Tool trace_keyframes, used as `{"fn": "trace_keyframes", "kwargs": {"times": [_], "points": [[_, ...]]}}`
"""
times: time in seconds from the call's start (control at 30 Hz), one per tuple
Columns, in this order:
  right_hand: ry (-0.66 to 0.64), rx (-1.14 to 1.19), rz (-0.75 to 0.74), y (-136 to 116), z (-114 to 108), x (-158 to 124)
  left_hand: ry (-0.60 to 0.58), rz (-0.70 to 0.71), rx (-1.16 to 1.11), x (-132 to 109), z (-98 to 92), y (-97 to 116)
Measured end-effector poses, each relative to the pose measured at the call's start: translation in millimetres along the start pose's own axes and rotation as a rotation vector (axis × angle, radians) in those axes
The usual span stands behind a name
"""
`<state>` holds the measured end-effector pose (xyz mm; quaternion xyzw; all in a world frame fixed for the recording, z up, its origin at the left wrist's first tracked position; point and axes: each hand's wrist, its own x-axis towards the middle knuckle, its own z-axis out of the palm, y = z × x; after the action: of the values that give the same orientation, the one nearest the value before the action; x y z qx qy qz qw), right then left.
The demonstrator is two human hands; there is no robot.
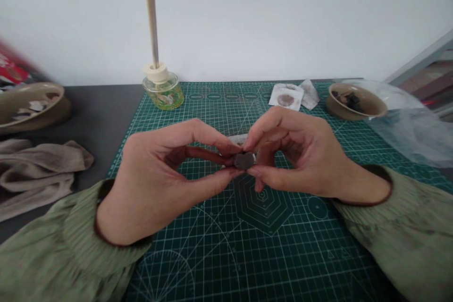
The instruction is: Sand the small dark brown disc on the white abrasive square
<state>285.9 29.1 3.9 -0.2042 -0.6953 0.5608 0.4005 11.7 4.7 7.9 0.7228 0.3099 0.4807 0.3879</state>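
Note:
A small dark grey, rounded piece point(244, 161) is pinched above the green cutting mat point(269, 264). My left hand point(166, 170) holds its left side between thumb and forefinger. My right hand point(293, 151) grips it from the other side with thumb and fingertips. The two hands nearly meet around it, and part of the piece is hidden by my fingertips. A pale strip point(238, 139) shows just behind the piece, though what it is stays unclear.
A glass reed diffuser jar point(163, 90) with a tall stick stands at the mat's far edge. Paper squares point(286, 96) lie beside a brown bowl point(356, 100) and clear plastic sheet point(406, 127). Left lie another bowl point(31, 106) and crumpled cloth point(35, 170).

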Motion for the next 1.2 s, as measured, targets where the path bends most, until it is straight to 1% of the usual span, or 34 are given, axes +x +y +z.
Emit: {"fn": "trace_keyframes", "kwargs": {"times": [0.27,0.43,0.53,0.83,1.0,1.2], "points": [[-0.003,-0.023,0.013,-1.0,-0.7,-0.7,0.001,-0.003,0.01,-1.2,0.5,0.1],[0.003,-0.037,0.017,-2.0,-0.9,-1.0,-0.005,0.024,0.007,-1.1,1.3,0.1],[0.004,-0.045,0.019,-2.0,-0.4,-1.0,0.001,0.008,0.01,-1.4,0.9,0.2],[0.025,-0.024,0.023,-0.3,-0.1,-1.0,0.016,-0.013,-0.003,-2.2,-0.2,-2.6],[0.018,0.007,0.049,-0.4,0.2,-0.7,0.021,-0.019,0.009,-4.0,0.1,-2.7],[0.028,-0.006,0.061,-1.1,0.8,0.5,0.032,0.007,0.014,-2.0,-0.5,-2.5]]}}
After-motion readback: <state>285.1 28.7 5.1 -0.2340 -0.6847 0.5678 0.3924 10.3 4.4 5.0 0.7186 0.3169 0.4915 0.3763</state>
